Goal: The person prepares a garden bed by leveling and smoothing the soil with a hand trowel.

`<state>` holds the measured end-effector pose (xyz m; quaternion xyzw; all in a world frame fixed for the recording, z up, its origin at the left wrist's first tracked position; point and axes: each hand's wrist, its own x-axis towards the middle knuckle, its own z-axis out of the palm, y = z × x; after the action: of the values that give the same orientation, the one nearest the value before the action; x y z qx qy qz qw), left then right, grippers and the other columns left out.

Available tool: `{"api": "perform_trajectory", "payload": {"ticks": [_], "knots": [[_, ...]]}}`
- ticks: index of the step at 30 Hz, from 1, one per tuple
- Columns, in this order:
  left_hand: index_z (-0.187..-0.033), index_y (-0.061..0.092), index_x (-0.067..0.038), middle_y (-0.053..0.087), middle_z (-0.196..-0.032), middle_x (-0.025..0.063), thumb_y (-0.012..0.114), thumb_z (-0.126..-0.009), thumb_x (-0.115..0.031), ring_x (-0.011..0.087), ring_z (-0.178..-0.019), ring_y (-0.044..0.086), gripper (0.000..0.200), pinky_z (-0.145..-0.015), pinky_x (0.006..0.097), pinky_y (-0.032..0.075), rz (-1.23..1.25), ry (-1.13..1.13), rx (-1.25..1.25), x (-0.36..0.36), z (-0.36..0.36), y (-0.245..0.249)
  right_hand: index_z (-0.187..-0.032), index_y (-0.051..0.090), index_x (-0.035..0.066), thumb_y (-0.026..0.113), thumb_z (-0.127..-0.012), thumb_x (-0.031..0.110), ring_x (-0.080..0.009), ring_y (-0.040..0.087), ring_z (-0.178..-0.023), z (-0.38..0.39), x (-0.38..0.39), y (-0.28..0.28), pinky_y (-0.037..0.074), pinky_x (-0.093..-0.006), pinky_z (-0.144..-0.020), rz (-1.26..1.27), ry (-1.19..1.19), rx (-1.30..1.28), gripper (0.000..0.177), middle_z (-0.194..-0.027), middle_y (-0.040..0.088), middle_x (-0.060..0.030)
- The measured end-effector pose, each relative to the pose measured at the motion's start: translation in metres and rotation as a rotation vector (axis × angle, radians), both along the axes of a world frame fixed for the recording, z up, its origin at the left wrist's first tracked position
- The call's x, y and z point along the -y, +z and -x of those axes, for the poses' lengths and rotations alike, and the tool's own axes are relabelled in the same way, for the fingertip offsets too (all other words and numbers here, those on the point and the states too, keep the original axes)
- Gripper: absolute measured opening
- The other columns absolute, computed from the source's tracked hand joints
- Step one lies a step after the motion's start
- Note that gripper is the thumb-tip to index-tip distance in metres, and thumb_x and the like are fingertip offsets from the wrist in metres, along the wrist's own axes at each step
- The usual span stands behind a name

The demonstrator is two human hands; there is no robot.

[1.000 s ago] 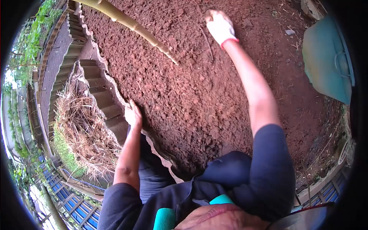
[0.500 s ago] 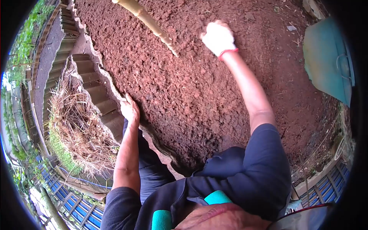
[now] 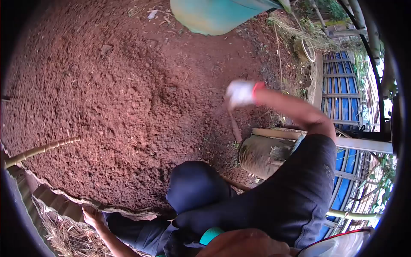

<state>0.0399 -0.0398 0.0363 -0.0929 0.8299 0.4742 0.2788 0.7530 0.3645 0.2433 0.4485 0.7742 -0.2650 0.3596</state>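
Note:
My right hand (image 3: 241,94), in a white glove with a red cuff, is over the soil (image 3: 128,98) and smeared by motion. From the underside of its fingers a thin brown stick (image 3: 235,128) slants down; the hand appears closed on its upper end. At lower left my bare left hand (image 3: 91,215) grips the edge of the corrugated sheet (image 3: 66,207) that borders the soil, its fingers partly hidden.
A bamboo pole (image 3: 43,150) slants over the soil at left. Dry straw (image 3: 70,235) lies outside the border. A teal sheet (image 3: 214,17) is at the top. A log-like block (image 3: 261,156) stands by my right arm, before a blue slatted fence (image 3: 340,92).
My view has swung to the right. My right hand has come away from the soil surface toward the fence side, with the brown stick now showing below it. My left hand stays at the sheet's edge.

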Motion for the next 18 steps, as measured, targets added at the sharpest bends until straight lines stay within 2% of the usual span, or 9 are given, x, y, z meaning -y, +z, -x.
{"api": "perform_trajectory", "payload": {"ticks": [3,5,6,7,9,11,15,17,18], "knots": [[-0.123,0.059,-0.006,0.060,-0.111,0.0153,0.062,-0.087,-0.042,0.0291,-0.084,0.064,0.051,-0.060,0.0357,0.057,0.119,-0.052,-0.008,0.003,-0.002,0.003,-0.088,0.072,0.002,0.060,-0.077,0.040,-0.0324,0.068,-0.087,-0.186,-0.125,0.035,0.054,-0.0417,-0.072,-1.146,-0.501,0.212,0.041,-0.091,0.069,-0.0215],[-0.123,0.059,-0.007,0.062,-0.107,0.0134,0.062,-0.087,-0.043,0.0281,-0.081,0.064,0.051,-0.058,0.0346,0.057,0.235,-0.114,-0.103,0.007,-0.006,0.010,-0.110,0.062,-0.005,0.047,-0.087,0.051,-0.0356,0.065,-0.098,-0.182,-0.116,0.080,0.049,-0.0444,-0.090,-1.390,-0.700,0.581,0.062,-0.107,0.066,-0.0232],[-0.123,0.060,-0.009,0.063,-0.108,0.0111,0.062,-0.088,-0.044,0.0279,-0.083,0.063,0.049,-0.058,0.0330,0.056,0.150,-0.096,-0.081,0.006,-0.005,0.001,-0.117,0.057,-0.007,0.043,-0.089,0.052,-0.0357,0.063,-0.104,-0.169,-0.095,0.077,0.045,-0.0441,-0.095,-1.386,-0.614,0.607,0.067,-0.109,0.065,-0.0242],[-0.123,0.057,-0.008,0.064,-0.110,0.0139,0.069,-0.079,-0.040,0.0288,-0.087,0.064,0.055,-0.072,0.0360,0.054,0.418,-0.619,-0.350,0.008,0.003,-0.017,-0.118,0.055,-0.009,0.041,-0.091,0.052,-0.0381,0.063,-0.103,-0.254,-0.108,0.008,0.047,-0.0453,-0.093,-1.620,-0.291,0.472,0.068,-0.106,0.065,-0.0256],[-0.121,0.056,-0.006,0.064,-0.110,0.0190,0.062,-0.080,-0.035,0.0327,-0.092,0.064,0.051,-0.086,0.0410,0.051,0.665,-0.960,-0.719,0.006,0.001,-0.033,-0.108,0.059,-0.001,0.047,-0.094,0.030,-0.0431,0.063,-0.085,-0.154,-0.052,-0.011,0.052,-0.0470,-0.074,-1.014,-0.575,0.039,0.036,-0.103,0.064,-0.0217],[-0.117,0.057,-0.006,0.064,-0.107,0.0236,0.035,-0.098,-0.035,0.0385,-0.094,0.063,0.041,-0.084,0.0448,0.049,0.609,-0.845,-0.611,-0.016,-0.034,-0.016,-0.095,0.063,0.005,0.054,-0.087,0.013,-0.0323,0.060,-0.074,-0.087,0.007,-0.065,0.051,-0.0468,-0.067,-0.996,0.411,-0.013,0.015,-0.081,0.058,-0.0142],[-0.131,0.052,-0.010,0.058,-0.115,0.0230,0.039,-0.097,-0.037,0.0402,-0.105,0.056,0.045,-0.091,0.0461,0.045,1.093,-0.645,-0.756,-0.043,-0.039,-0.010,-0.117,0.056,0.007,0.061,-0.086,0.028,-0.0396,0.056,-0.105,0.066,0.057,-0.094,0.047,-0.0473,-0.090,-0.677,0.187,-0.412,0.039,-0.122,0.055,-0.0199],[-0.120,0.057,-0.007,0.056,-0.110,0.0227,0.050,-0.093,-0.029,0.0411,-0.100,0.056,0.035,-0.083,0.0485,0.048,0.628,-0.162,-0.946,-0.097,-0.060,0.038,-0.128,0.051,0.009,0.062,-0.085,0.031,-0.0404,0.050,-0.115,0.099,0.062,-0.092,0.041,-0.0466,-0.098,-0.741,0.165,-0.340,0.049,-0.134,0.044,-0.0224],[-0.121,0.057,-0.007,0.053,-0.111,0.0234,0.054,-0.091,-0.028,0.0407,-0.099,0.057,0.036,-0.084,0.0472,0.048,0.540,-0.258,-1.073,-0.108,-0.044,0.043,-0.129,0.049,0.007,0.061,-0.086,0.031,-0.0415,0.049,-0.116,0.106,0.057,-0.089,0.040,-0.0466,-0.099,-0.715,0.071,-0.389,0.050,-0.134,0.044,-0.0230]]}}
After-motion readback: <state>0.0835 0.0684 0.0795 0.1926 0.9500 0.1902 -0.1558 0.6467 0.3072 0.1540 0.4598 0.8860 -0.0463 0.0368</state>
